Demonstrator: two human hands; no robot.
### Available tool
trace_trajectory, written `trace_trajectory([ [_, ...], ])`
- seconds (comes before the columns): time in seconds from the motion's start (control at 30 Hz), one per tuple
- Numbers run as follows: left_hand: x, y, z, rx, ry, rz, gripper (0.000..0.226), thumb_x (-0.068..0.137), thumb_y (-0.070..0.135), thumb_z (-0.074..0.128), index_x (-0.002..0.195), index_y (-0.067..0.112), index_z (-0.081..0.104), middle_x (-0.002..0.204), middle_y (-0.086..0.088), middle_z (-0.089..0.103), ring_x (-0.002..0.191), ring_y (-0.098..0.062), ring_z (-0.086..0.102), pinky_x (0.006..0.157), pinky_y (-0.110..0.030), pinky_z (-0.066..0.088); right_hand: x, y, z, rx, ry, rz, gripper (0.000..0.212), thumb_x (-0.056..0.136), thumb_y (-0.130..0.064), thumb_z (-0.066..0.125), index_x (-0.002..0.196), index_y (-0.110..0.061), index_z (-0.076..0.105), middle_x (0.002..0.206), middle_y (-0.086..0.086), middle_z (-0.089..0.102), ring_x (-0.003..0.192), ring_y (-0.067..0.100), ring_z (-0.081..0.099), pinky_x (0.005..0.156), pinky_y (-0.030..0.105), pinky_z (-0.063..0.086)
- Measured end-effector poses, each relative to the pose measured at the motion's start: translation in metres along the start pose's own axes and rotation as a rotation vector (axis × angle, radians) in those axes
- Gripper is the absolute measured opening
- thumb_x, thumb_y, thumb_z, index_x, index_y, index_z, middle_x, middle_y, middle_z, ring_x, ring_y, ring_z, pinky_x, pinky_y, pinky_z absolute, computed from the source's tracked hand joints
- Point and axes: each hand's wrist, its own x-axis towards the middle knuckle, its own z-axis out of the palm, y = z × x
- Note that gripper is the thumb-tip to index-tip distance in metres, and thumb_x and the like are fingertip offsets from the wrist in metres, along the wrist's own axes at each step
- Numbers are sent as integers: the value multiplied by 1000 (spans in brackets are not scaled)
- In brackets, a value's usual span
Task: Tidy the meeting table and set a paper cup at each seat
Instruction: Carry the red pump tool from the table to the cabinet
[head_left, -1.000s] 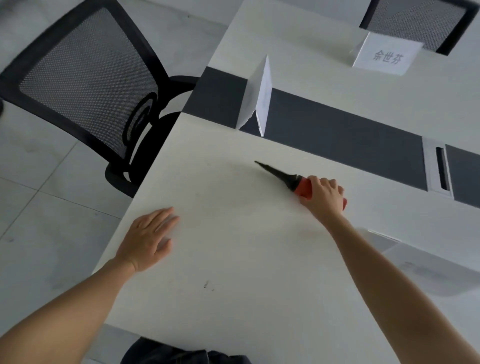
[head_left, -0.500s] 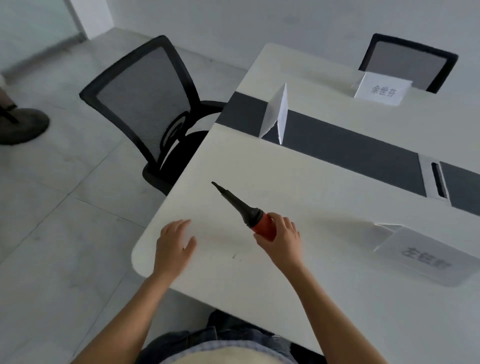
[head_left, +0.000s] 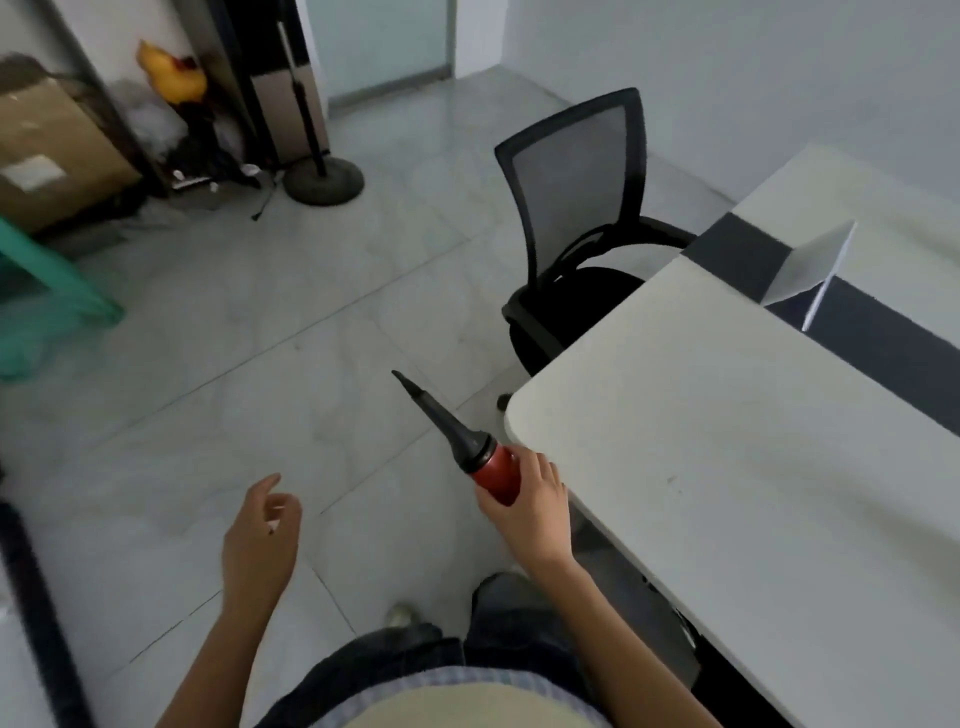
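Beside the table (head_left: 727, 441), right hand (head_left: 535, 514) has carried blower (head_left: 467, 452) off.

office meeting room: long table (head_left: 727, 441), mesh chair (head_left: 571, 171), name card (head_left: 810, 270).

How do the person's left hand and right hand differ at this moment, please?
The right hand is closed around the red bulb of an air blower; the left hand holds nothing, its fingers loosely curled. The right hand sits beside the white table, at its rounded corner; the left hand hangs farther out, over the tiled floor. Both are bare and off the tabletop.
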Motion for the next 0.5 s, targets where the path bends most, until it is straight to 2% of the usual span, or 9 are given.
trace_trajectory([
  [0.13,-9,-26,-25,-36,84,-103,36,93,13,45,128,7,45,114,-22,59,100,-32,52,86,-41,38,-12,-17,28,-60,-138,-58,54,78,-36,65,124,-18,44,119,2,52,111,19,47,101,36,38],
  [0.27,-14,-38,-34,-86,126,-155,35,93,13,44,127,7,46,114,-22,59,90,-22,46,80,-35,35,-4,-33,46,-90,-212,-104,54,78,-36,64,124,-19,43,119,2,52,111,18,46,100,36,38],
  [0.5,0,-46,-41,-71,220,-249,30,93,14,45,120,6,53,115,-17,61,92,-18,49,85,-35,40,43,-62,79,-100,-345,-208,53,77,-35,66,122,-17,44,117,4,53,109,20,49,99,41,41],
])
